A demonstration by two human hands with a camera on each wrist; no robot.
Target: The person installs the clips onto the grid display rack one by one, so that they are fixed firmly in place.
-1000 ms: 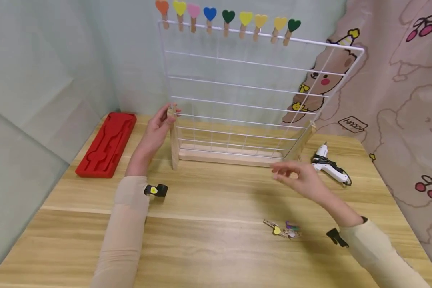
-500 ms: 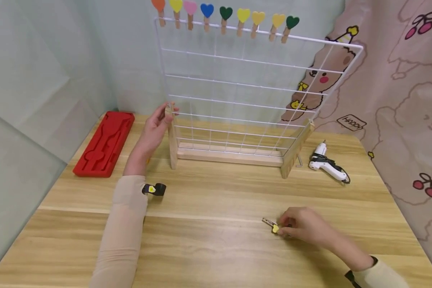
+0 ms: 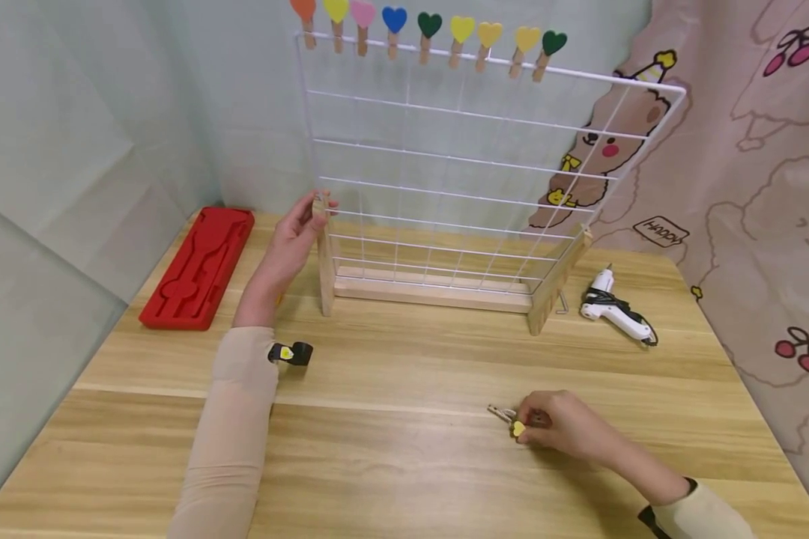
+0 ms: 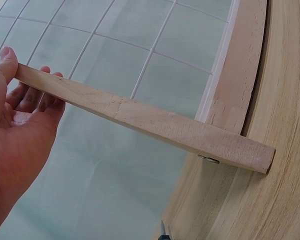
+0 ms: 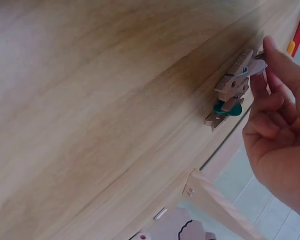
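Wood-grain worktop [image 3: 377, 479]. Right hand [image 3: 569, 425], the nearer, pinches at the heart pegs [image 5: 232, 86] lying there, which one unclear; yellow-heart peg [image 3: 518, 429] just left, long axis running left and away. Left hand [image 3: 291, 241], well apart, grips wooden upright [image 4: 145, 120].

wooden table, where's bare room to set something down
The wooden table is bare at front between the left sleeve and right grip, and left of that sleeve, nearer than the red tray. It's crowded at the right grip, where clothespins bunch, and right of the rack, by the glue gun.
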